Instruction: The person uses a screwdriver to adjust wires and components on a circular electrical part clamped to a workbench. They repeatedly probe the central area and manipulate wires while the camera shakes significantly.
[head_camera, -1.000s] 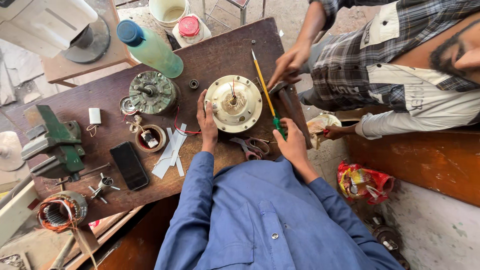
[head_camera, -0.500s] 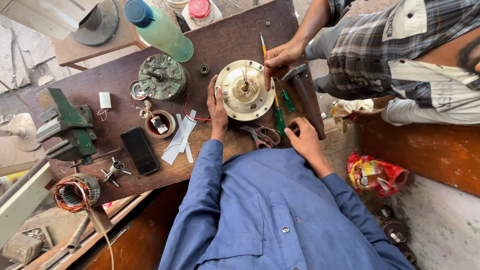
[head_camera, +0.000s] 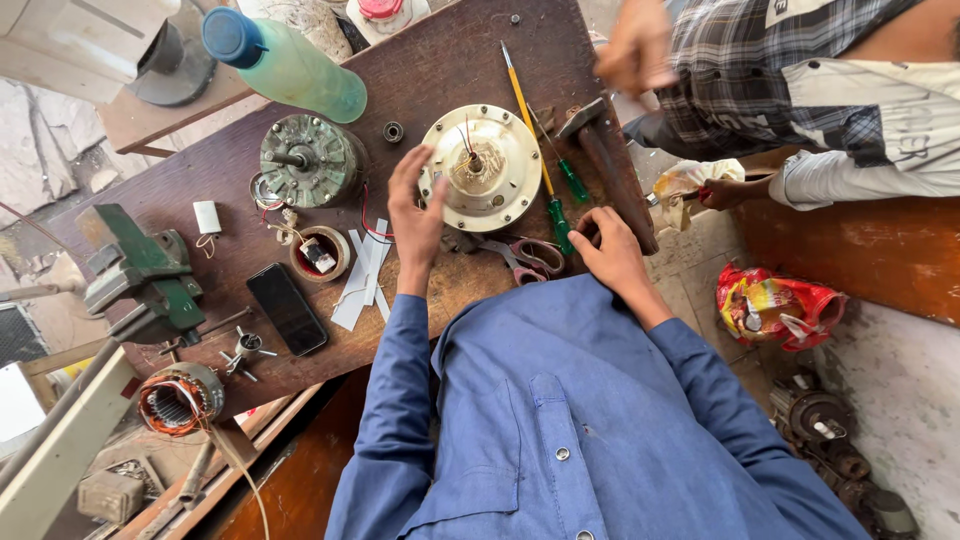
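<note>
Head view: left hand (head_camera: 418, 212) open beside cream motor cover (head_camera: 481, 168); right hand (head_camera: 612, 248) seemingly grips hammer handle (head_camera: 618, 192)

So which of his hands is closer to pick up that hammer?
The right hand: it rests by the hammer handle's end. The left hand is across the round cream motor cover, touching its rim.

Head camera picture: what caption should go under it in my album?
Left hand touches a cream round motor cover; right hand rests by a hammer on the workbench.
</note>
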